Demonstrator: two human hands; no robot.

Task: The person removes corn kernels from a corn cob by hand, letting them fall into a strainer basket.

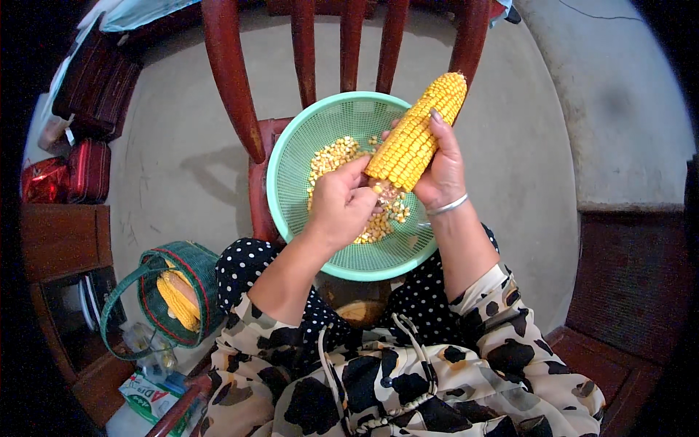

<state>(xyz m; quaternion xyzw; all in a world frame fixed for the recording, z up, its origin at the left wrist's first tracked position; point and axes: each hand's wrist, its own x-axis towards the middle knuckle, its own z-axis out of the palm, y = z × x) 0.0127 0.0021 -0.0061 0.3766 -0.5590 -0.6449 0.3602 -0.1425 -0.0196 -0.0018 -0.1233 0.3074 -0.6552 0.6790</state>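
1. Head view: the cob (416,138) slants over the colander (289,164), stripped end down above kernels (335,155), likely so loose ones are caught.
2. The right hand (443,166) grips the cob, thumb laid along its side, seemingly to steady it.
3. The left hand (339,205) angles inward, fingers curled closed on the stripped end; both forearms converge.
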